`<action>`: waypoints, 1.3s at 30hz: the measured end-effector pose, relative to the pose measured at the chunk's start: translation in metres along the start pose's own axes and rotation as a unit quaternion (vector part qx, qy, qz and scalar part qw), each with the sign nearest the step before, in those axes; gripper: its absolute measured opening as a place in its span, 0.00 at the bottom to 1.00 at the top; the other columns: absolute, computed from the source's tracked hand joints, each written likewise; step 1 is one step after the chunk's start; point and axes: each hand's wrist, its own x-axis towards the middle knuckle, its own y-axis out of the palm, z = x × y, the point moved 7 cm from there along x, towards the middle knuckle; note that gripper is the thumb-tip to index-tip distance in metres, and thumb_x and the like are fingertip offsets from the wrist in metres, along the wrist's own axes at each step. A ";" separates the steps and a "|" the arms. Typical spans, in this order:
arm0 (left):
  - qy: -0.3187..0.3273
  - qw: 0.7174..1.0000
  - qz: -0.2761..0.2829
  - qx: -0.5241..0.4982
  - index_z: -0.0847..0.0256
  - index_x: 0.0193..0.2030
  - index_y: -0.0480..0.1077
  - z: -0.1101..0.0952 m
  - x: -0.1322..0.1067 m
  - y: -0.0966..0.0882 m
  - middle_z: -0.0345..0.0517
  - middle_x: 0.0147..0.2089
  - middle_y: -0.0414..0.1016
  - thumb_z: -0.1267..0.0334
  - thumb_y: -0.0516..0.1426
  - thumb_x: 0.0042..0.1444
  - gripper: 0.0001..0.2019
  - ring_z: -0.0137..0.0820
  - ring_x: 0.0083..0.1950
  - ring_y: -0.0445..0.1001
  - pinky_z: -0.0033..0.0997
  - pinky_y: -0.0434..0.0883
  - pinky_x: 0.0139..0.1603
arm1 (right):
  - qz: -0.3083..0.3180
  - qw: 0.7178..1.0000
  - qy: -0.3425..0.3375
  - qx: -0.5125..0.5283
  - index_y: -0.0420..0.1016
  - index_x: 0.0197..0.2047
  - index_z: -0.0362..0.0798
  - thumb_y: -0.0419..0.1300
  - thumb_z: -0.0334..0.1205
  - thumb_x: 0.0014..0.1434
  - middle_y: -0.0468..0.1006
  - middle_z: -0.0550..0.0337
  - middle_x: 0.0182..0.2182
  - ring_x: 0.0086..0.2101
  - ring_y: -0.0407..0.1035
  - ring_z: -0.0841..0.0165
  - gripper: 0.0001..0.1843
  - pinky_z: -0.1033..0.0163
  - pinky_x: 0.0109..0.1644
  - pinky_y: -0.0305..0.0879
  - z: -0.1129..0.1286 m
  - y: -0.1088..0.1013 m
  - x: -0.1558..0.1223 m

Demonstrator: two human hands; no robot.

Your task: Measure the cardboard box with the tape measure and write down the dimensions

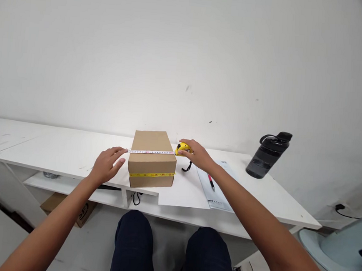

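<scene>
A box (152,165) sits at the front edge of the table (74,143), the strip of a tape measure (184,147) lying across its top. The right hand (199,154) has its grip closed round the tape measure; the left hand's (106,163) grip is open, thumb apart, fingertips at the strip's end

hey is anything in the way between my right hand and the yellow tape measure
Nothing visible: the right hand grips the yellow tape measure directly, and its blade lies uncovered across the cardboard box, up to the left hand.
</scene>
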 end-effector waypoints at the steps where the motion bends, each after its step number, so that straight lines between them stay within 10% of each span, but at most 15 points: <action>1: 0.002 1.000 0.007 -0.002 0.58 0.63 0.70 -0.006 0.002 0.002 0.55 0.60 0.74 0.51 0.43 0.70 0.24 0.43 0.60 0.73 0.45 0.71 0.56 | 0.001 1.000 -0.002 -0.005 0.72 0.60 0.56 0.59 0.52 0.64 0.76 0.56 0.44 0.46 0.69 0.58 0.23 0.52 0.51 0.66 0.003 0.002 0.001; 8: -0.018 1.000 0.001 0.008 0.59 0.65 0.68 -0.042 0.010 0.010 0.58 0.59 0.74 0.46 0.50 0.67 0.27 0.46 0.58 0.73 0.48 0.71 0.56 | 0.015 1.000 0.004 -0.018 0.71 0.61 0.56 0.58 0.52 0.65 0.76 0.55 0.46 0.47 0.68 0.57 0.24 0.52 0.51 0.65 0.001 0.005 0.007; 25: 0.014 0.993 -0.042 0.105 0.55 0.48 0.76 -0.052 0.012 -0.023 0.47 0.40 0.80 0.56 0.55 0.66 0.11 0.40 0.43 0.79 0.48 0.67 0.57 | -0.007 0.998 -0.013 0.059 0.67 0.64 0.55 0.62 0.46 0.63 0.73 0.53 0.55 0.50 0.72 0.61 0.27 0.52 0.56 0.69 0.015 0.007 0.001; 32: 0.145 0.960 -0.212 0.111 0.55 0.50 0.73 -0.131 -0.005 -0.074 0.38 0.35 0.81 0.70 0.59 0.63 0.10 0.31 0.36 0.78 0.45 0.63 0.63 | -0.036 0.986 -0.037 0.158 0.67 0.65 0.59 0.66 0.47 0.58 0.73 0.54 0.59 0.51 0.72 0.60 0.32 0.54 0.51 0.71 0.061 -0.008 -0.043; 39: 0.125 0.971 -0.164 -0.120 0.52 0.69 0.58 -0.193 -0.017 -0.044 0.38 0.35 0.81 0.54 0.58 0.66 0.26 0.33 0.37 0.80 0.46 0.69 0.61 | -0.079 0.965 -0.036 0.249 0.79 0.51 0.60 0.73 0.42 0.51 0.80 0.57 0.46 0.47 0.76 0.58 0.23 0.54 0.53 0.73 0.079 0.008 -0.131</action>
